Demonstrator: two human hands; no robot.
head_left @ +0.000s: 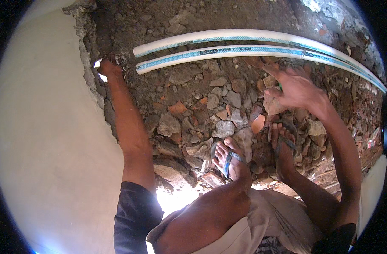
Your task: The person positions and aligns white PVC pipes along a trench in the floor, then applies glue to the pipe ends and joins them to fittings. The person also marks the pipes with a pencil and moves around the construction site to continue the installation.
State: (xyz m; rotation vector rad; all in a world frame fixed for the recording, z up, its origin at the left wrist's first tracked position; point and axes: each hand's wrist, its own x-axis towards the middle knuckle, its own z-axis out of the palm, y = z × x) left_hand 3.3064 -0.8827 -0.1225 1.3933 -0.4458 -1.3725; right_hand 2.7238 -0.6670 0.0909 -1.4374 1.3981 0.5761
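Left grip at broken pale wall; right grip over rubble.

Beyond the right hand, two lines of pipe; on its near side, two feet in two sandals; left of the left hand, one wall; stones, too many to count.

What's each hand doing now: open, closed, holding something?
Left hand: at the broken wall edge; open or closed can't be told.
Right hand: open, thumb and finger apart, over rubble; no clear grip visible.
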